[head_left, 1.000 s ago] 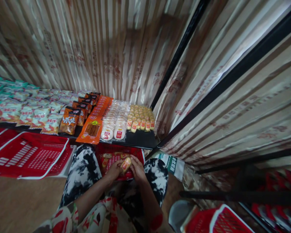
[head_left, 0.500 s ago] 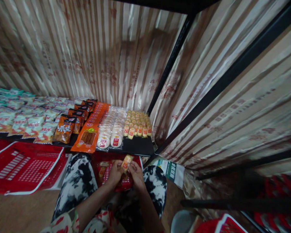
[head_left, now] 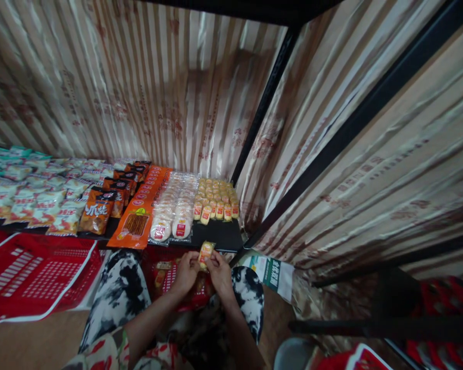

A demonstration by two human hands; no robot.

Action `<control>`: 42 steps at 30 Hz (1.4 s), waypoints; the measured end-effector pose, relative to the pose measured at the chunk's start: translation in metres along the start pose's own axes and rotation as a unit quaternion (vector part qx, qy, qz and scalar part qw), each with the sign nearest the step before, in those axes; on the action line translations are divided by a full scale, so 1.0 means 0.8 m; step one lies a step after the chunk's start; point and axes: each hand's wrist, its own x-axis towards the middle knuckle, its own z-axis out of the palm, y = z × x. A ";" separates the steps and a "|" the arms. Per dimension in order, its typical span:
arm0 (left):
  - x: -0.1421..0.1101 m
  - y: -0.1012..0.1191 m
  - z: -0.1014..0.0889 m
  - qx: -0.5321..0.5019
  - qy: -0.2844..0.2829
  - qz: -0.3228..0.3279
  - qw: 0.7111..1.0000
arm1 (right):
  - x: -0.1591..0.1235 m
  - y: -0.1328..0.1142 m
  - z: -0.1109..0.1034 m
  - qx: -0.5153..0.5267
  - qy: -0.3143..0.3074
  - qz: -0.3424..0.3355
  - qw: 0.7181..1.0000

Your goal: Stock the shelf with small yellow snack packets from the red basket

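Note:
Between my two hands, just in front of the shelf edge, stands a small yellow wrapped snack packet [head_left: 206,252] with a red label. The fingers of my left hand [head_left: 187,273] are closed at its left lower edge. My right hand [head_left: 219,274] pinches the lower right side. Below both hands is a red basket [head_left: 149,267] between my knees, holding a few packaged items, partly hidden by my forearms. On the black shelf [head_left: 216,234] ahead lie rows of similar small yellow packets [head_left: 216,198].
Left of the yellow packets are round white crackers [head_left: 173,213], an orange snack bag [head_left: 137,221], dark orange bags [head_left: 97,209] and several white bags [head_left: 38,203]. Another red basket [head_left: 34,277] stands at left. A black frame post [head_left: 266,103] rises before the striped curtain [head_left: 158,77].
My hands and the packet have shifted slightly right within the view, and the packet is held more upright. The shelf appears a little lower and further left as the camera moved.

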 end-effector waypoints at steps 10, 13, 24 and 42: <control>0.032 0.012 0.012 0.104 0.006 0.060 0.993 | 0.035 -0.019 -0.010 -0.028 0.033 -0.023 0.999; 0.039 0.024 0.018 0.136 0.001 0.061 0.989 | 0.043 -0.024 -0.012 -0.066 0.035 -0.045 0.996; 0.060 0.040 0.036 0.208 -0.014 0.071 0.975 | 0.069 -0.032 -0.015 -0.165 0.054 -0.120 0.977; 0.091 0.046 0.052 0.304 -0.016 0.101 0.947 | 0.132 -0.018 -0.013 -0.186 0.111 -0.151 0.965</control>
